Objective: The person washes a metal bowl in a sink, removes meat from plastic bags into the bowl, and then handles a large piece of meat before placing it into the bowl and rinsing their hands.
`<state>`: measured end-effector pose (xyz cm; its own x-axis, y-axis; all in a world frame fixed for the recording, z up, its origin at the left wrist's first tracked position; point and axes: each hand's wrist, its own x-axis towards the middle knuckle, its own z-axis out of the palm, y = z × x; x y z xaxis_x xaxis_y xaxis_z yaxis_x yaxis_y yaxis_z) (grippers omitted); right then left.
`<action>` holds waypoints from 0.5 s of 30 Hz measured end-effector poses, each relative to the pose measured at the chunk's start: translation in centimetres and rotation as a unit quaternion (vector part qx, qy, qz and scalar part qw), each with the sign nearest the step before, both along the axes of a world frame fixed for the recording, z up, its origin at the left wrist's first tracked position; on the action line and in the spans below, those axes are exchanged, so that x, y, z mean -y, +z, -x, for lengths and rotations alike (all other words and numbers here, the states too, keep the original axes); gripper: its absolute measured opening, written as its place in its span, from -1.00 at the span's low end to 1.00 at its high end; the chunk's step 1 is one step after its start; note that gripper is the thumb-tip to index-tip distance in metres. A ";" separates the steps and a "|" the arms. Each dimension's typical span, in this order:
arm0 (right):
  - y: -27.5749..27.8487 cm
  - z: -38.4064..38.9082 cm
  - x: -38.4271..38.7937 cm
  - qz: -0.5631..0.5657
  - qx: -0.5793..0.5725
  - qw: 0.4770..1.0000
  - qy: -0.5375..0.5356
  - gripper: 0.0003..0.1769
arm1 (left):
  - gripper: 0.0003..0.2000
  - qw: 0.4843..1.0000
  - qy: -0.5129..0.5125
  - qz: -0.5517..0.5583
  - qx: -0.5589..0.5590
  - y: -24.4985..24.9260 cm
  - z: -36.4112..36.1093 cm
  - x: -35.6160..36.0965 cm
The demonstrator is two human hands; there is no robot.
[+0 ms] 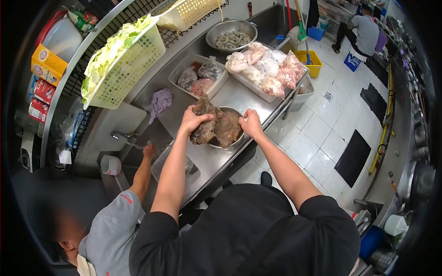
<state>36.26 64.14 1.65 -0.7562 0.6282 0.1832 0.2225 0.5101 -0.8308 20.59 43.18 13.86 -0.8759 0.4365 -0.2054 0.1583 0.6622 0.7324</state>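
Note:
My left hand point(192, 120) grips a large brown slab of raw meat point(204, 124) and holds it over a metal bowl point(239, 140) on the steel counter point(237, 99). A second brown slab of meat point(228, 129) lies in the bowl. My right hand point(251, 123) rests at the bowl's right rim, touching that second slab. Both arms reach out from my black shirt at the bottom of the view.
A white tray of bagged meat point(267, 69), a clear tub of bags point(200, 76) and a steel bowl of shrimp point(231, 36) stand behind. White baskets with lettuce point(122, 62) hang left. A co-worker's hand point(148, 150) reaches under the tap point(123, 135). Another person point(363, 32) crouches far off.

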 end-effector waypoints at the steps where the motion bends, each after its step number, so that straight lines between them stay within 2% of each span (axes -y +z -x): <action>1: 0.1 -0.3 0.1 -0.001 0.001 1.000 0.001 -0.69 | 0.13 0.999 0.006 -0.019 0.025 -1.1 0.8 0.4; 3: 4.0 -1.5 0.2 -0.148 -0.094 0.983 0.057 -0.59 | 0.15 0.998 0.014 -0.042 0.050 -1.9 1.5 1.0; 4: 5.6 -1.8 0.5 -0.150 -0.092 0.983 0.059 -0.59 | 0.13 0.994 0.011 -0.071 0.087 -1.8 1.5 1.2; 6: 7.7 -2.2 1.6 -0.060 0.006 0.960 0.273 -0.34 | 0.11 0.987 0.013 -0.100 0.128 -1.3 1.0 1.7; 7: 8.2 -2.6 2.8 -0.059 0.009 0.960 0.275 -0.34 | 0.06 0.984 -0.003 -0.112 0.139 -0.8 0.8 1.7; 9: 8.6 -3.6 5.9 -0.221 0.106 0.927 0.285 -0.01 | 0.01 0.981 -0.018 -0.125 0.150 -0.5 0.7 1.7; 10: 7.5 -3.5 7.1 -0.259 0.148 0.921 0.252 0.23 | 0.02 0.983 -0.027 -0.109 0.142 -0.4 0.8 1.7; 13: 7.7 -2.7 7.7 -0.248 0.214 0.910 0.253 0.22 | 0.03 0.987 -0.049 -0.090 0.123 -1.1 1.5 1.7; 15: 6.7 -1.8 6.5 -0.238 0.200 0.904 0.293 0.23 | 0.03 0.988 -0.057 -0.084 0.114 -1.0 1.4 2.0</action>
<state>38.02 57.67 8.30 -0.9992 0.0200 -0.0351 0.0324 0.9165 -0.3988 19.17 41.20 12.87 -0.7584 0.5740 -0.3088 0.0418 0.5156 0.8558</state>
